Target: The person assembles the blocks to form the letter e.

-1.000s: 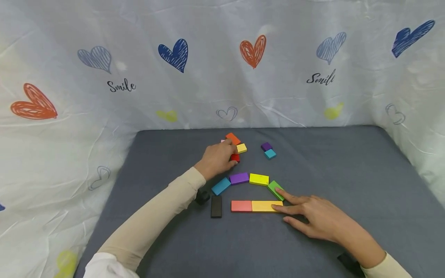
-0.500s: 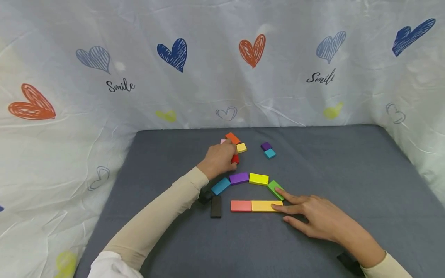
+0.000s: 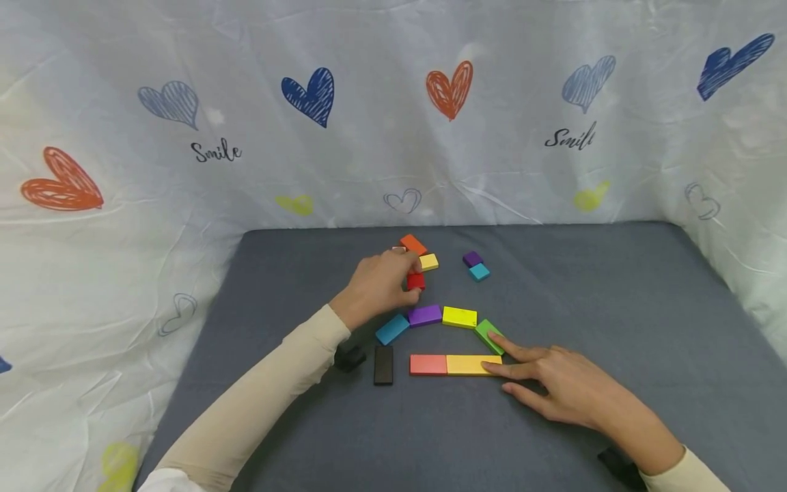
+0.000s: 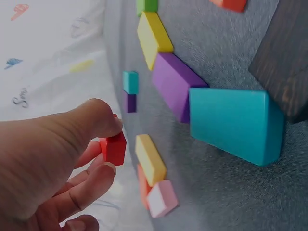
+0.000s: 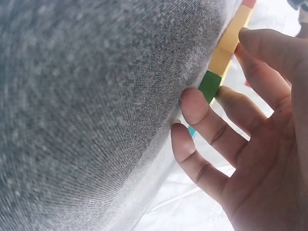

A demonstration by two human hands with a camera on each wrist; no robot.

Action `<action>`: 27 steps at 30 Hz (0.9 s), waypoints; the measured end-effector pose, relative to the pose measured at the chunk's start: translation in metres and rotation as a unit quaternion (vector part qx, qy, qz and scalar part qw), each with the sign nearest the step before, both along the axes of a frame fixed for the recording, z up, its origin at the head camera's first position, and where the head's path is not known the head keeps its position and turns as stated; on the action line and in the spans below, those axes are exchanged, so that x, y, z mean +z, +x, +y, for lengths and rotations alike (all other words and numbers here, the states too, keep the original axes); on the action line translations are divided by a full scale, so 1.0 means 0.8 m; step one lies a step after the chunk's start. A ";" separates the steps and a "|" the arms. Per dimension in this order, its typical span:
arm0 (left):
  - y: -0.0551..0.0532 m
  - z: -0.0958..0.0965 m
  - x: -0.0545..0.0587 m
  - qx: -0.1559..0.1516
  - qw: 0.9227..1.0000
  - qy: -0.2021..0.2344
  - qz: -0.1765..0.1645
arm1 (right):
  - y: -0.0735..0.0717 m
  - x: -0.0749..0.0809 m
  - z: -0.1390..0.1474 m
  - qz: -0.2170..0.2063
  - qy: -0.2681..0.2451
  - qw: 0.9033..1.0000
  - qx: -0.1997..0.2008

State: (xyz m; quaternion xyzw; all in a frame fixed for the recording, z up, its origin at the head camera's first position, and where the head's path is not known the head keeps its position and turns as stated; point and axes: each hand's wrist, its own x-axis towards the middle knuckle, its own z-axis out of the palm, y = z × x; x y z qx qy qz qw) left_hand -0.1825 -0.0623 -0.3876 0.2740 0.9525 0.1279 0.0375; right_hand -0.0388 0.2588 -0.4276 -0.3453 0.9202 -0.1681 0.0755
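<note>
My left hand [image 3: 378, 283] pinches a small red block [image 4: 114, 149] between thumb and fingers, at the far cluster of blocks. The straight fingers of my right hand [image 3: 562, 383] touch a green block [image 3: 489, 337] and a long orange-yellow block [image 3: 468, 365]. A coral block [image 3: 427, 365] lies end to end with the orange-yellow one. Behind that row, blue [image 3: 391, 329], purple [image 3: 425, 316] and yellow [image 3: 460, 317] blocks form an arch with the green one. A black block [image 3: 384, 365] lies at the arch's left end.
Around the left fingertips lie orange [image 3: 414, 244], pale yellow [image 3: 428, 262] and pink [image 4: 162, 198] blocks. Farther right, a small dark purple block [image 3: 473, 259] touches a teal block [image 3: 479, 272]. A white sheet [image 3: 369, 164] printed with hearts rises behind the grey table cloth [image 3: 584, 287].
My left hand has drawn back slightly, its wrist moving left and nearer, with the red block showing more between thumb and fingers. The right hand has stayed in place.
</note>
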 end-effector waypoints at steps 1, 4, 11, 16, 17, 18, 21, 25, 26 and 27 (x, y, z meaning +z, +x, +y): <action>0.005 -0.001 0.003 -0.004 1.000 -0.001 0.004 | 0.000 0.000 0.000 -0.001 0.001 1.000 -0.001; 0.022 -0.006 0.012 -0.018 1.000 0.000 0.002 | 0.001 0.000 0.000 -0.008 -0.003 1.000 -0.002; 0.065 -0.018 0.018 -0.047 0.999 0.009 -0.010 | 0.001 -0.001 0.000 -0.010 -0.010 1.000 -0.003; 0.092 -0.027 0.020 -0.060 0.998 0.023 -0.020 | 0.000 -0.001 0.001 -0.015 -0.009 1.000 -0.003; 0.096 -0.029 0.020 -0.063 0.997 0.025 -0.022 | 0.000 -0.001 0.001 -0.015 -0.011 1.000 -0.002; 0.100 -0.030 0.020 -0.065 0.997 0.026 -0.020 | 0.000 -0.001 0.001 -0.013 -0.013 1.000 -0.001; 0.110 -0.033 0.018 -0.069 0.997 0.029 -0.022 | 0.000 0.000 0.001 -0.009 -0.017 1.000 0.002; 0.118 -0.037 0.011 -0.074 0.996 0.024 -0.033 | 0.000 -0.001 0.001 -0.006 -0.017 1.000 0.004; 0.119 -0.038 0.009 -0.075 0.996 0.022 -0.036 | 0.000 -0.001 0.001 -0.006 -0.016 1.000 0.003; 0.120 -0.038 0.006 -0.076 0.996 0.018 -0.038 | 0.000 -0.002 0.001 -0.005 -0.016 1.000 0.002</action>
